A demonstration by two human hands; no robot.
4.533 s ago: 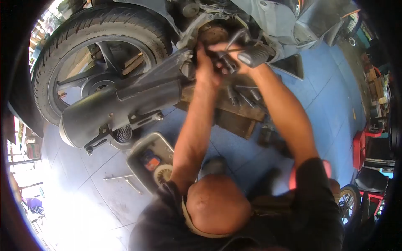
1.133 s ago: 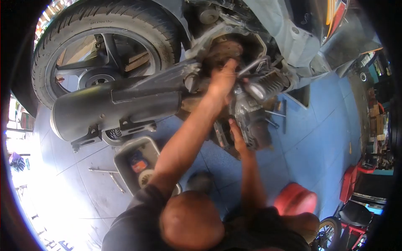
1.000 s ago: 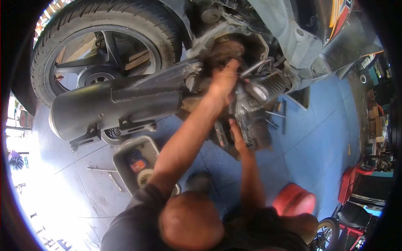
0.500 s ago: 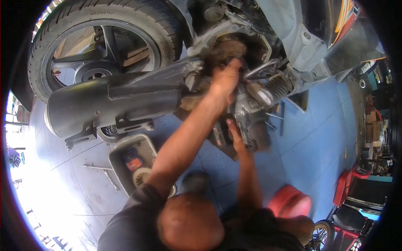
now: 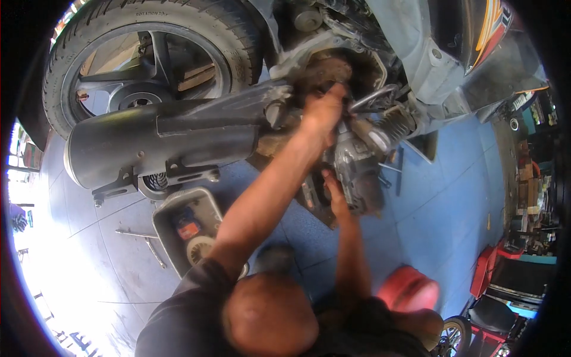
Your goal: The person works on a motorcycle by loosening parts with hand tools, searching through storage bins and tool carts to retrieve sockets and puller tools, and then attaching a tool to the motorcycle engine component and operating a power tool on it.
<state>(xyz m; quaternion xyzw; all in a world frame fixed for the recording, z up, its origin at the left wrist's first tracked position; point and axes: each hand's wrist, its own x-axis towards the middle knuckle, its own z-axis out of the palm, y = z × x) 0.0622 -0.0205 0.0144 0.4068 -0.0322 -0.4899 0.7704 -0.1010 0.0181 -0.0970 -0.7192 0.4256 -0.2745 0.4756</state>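
In the head view, my right hand [image 5: 336,191] is wrapped round the handle of a dark grey impact wrench [image 5: 358,172]. The wrench points upward into the open engine case [image 5: 351,50] of a motorcycle. My left hand [image 5: 324,113] is closed round the wrench's front end, close to a brown, dirty round part [image 5: 329,70] inside the case. The socket and most of the left fingers are hidden. Beside the tool are a curved metal pipe [image 5: 377,98] and a ribbed metal part [image 5: 392,126].
A black exhaust muffler [image 5: 160,146] and the rear wheel [image 5: 238,65] lie to the left. Below them, a grey tub [image 5: 159,229] holds parts. Long metal tools [image 5: 137,233] rest on the tiled floor. A red round object [image 5: 409,288] sits at lower right.
The view has shifted slightly. Both hands stay on the impact wrench in the same place at the engine case.
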